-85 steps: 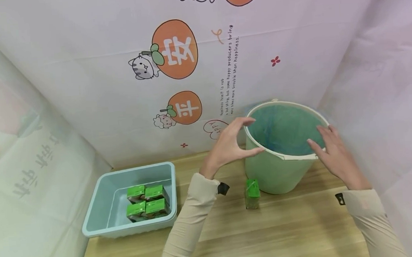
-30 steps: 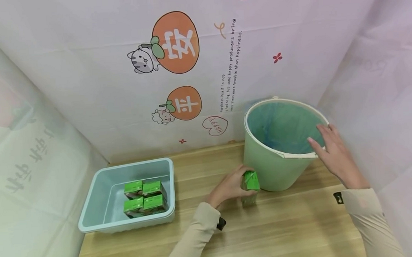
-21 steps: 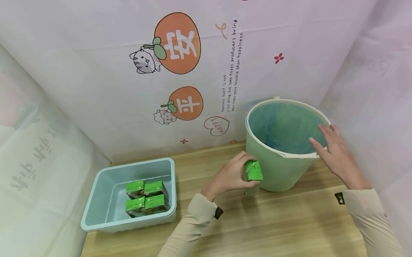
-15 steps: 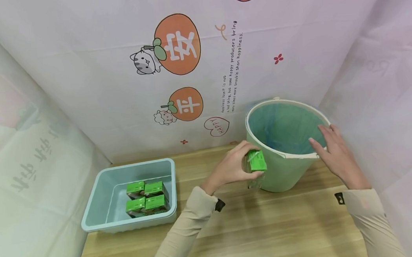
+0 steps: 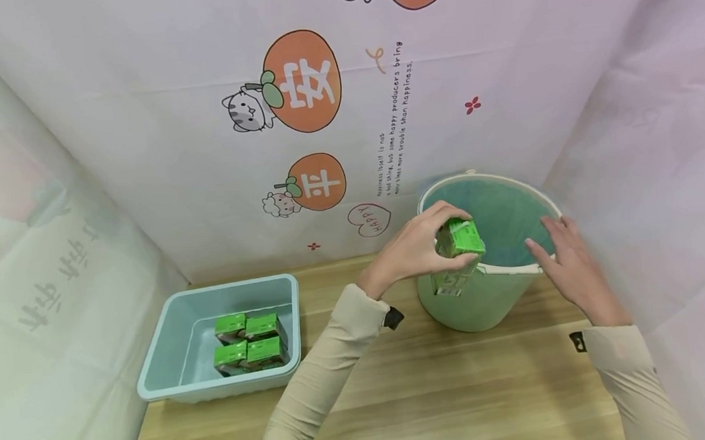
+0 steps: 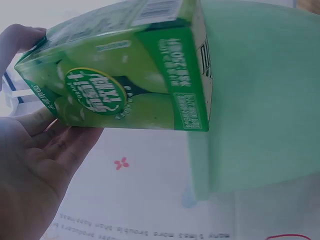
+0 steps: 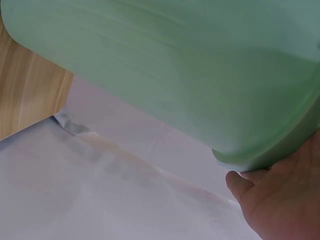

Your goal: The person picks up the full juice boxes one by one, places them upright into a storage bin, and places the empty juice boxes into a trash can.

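Note:
My left hand holds a green juice carton up by the near left rim of a pale green bucket. Thumb and fingers grip the carton from opposite sides, and it is tilted. In the left wrist view grapes and white lettering show on the juice carton, with the bucket wall beyond it. On the bucket's right side my right hand holds the rim, with thumb and fingertips over the opening. The right wrist view shows my right hand against the underside of the rim.
A light blue tub stands at the left of the wooden table, with several green-topped cartons grouped inside. White printed sheeting closes off the back and both sides, close behind the bucket.
My left hand has come down from the bucket's rim, taken hold of the carton standing on the table and lifted it up and right to the rim. My right hand has stayed in place.

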